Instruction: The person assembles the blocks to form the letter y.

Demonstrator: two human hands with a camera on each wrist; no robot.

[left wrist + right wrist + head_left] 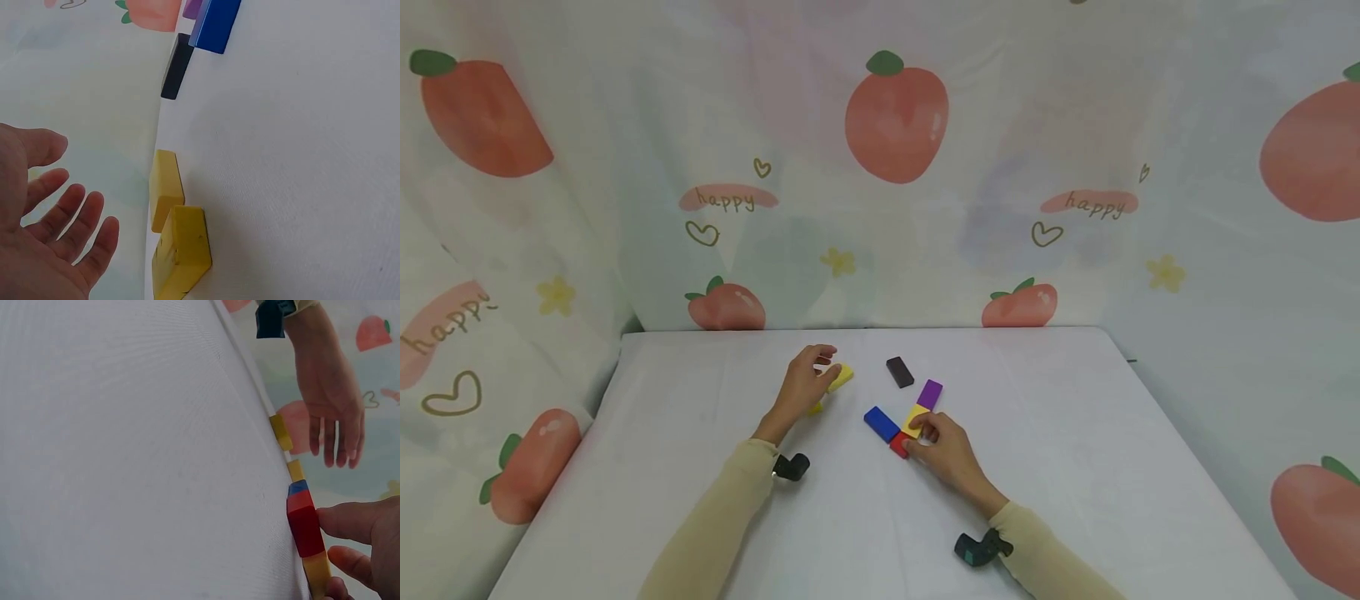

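My left hand [805, 382] hovers beside two yellow blocks, its fingers spread and loosely bent with nothing between them. In the left wrist view the lighter yellow block [165, 187] and the darker yellow block [190, 244] lie apart from the fingers. My right hand [950, 450] curls over a row of blocks, its thumb against the red block [304, 523] and its other fingertips along the adjoining pale yellow block [317, 574]. A blue block [881, 424] meets the red one at an angle. At the pale yellow block's far end lies a purple block [929, 394].
A black block [900, 372] lies alone behind the row. The white-covered table [842, 533] ends at a fruit-print curtain [805, 125] at the back and sides. Each wrist carries a small dark camera, such as the right wrist camera [977, 550].
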